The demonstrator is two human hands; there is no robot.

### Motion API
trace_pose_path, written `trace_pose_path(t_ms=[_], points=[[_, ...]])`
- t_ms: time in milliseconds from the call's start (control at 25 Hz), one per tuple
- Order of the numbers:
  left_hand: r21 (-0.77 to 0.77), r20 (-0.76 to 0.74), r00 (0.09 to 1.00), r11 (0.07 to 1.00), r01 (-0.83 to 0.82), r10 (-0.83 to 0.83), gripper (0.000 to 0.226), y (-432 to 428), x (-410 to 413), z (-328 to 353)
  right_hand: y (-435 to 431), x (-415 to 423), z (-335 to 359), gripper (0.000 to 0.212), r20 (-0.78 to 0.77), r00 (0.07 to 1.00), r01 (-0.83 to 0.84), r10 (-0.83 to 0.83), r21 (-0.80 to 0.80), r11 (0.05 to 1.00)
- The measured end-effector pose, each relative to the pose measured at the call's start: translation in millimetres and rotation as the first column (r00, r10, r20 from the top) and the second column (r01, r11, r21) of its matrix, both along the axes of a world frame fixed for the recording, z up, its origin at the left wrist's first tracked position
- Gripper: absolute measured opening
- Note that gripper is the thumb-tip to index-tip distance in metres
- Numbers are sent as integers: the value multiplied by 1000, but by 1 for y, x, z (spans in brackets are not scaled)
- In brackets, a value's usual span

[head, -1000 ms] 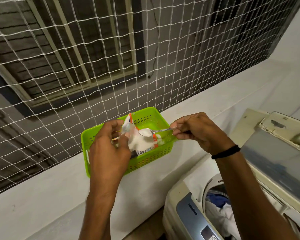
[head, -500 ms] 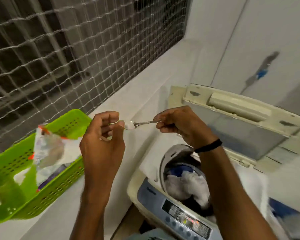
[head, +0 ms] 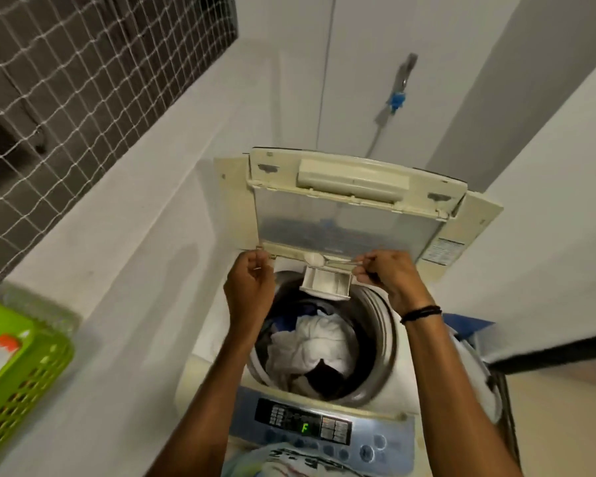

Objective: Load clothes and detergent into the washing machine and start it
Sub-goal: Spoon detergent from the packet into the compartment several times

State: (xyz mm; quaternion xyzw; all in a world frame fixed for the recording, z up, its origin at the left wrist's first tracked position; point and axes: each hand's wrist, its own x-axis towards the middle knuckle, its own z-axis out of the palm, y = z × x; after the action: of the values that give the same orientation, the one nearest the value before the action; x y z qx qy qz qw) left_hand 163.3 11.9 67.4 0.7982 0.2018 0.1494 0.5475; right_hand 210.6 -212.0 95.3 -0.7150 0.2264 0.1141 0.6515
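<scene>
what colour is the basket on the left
The basket is lime green, clearest in the head view.

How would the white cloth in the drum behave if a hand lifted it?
The white cloth is bunched in soft folds, so it would probably hang floppy and feel light. It lies among darker clothes in the drum, so lifting it might drag some along.

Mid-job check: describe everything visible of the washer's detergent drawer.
The detergent drawer is a small white plastic-looking tray, rectangular and open-topped, pulled out at the rear of the tub rim, below the raised lid. It juts forward over the clothes. Its inside looks bare. The spoon held by the right hand hovers just above its back edge; whether it touches is unclear.
</scene>
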Motion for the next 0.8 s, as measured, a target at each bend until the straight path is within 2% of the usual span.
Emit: trace_pose_path(t_ms=[80, 200, 280, 400, 560, 680, 800], points=[[-30, -100, 995, 999, 25, -28, 12, -14, 17, -33, -19, 9, -35, 30, -16, 999, 40, -41, -77, 996], [-82, -256, 958, 990, 113, -131, 23, -33, 41, -79, -30, 22, -79, 17, -24, 998, 44, -51, -242, 969], [-166, -355, 911, 973, 160, -210, 35, -44, 53, -107, -24, 24, -96, 15, -31, 999, 26, -43, -401, 916], [-236, -482, 835, 957, 168, -265, 47, -53, 63, -138, -4, 20, -120, 17, 35, 999, 19, -1, -531, 847], [-214, -537, 800, 961, 178, -268, 50, -55, 69, -157, 18, 6, -151, 32, 154, 972, -35, 177, -651, 758], [-220, -530, 806, 961, 170, -264, 49, -52, 72, -161, 20, -2, -160, 42, 249, 943, 6, 220, -676, 737], [-249, -523, 810, 956, 154, -267, 50, -51, 71, -164, 22, -4, -162, 40, 278, 936, 27, 218, -673, 739]])
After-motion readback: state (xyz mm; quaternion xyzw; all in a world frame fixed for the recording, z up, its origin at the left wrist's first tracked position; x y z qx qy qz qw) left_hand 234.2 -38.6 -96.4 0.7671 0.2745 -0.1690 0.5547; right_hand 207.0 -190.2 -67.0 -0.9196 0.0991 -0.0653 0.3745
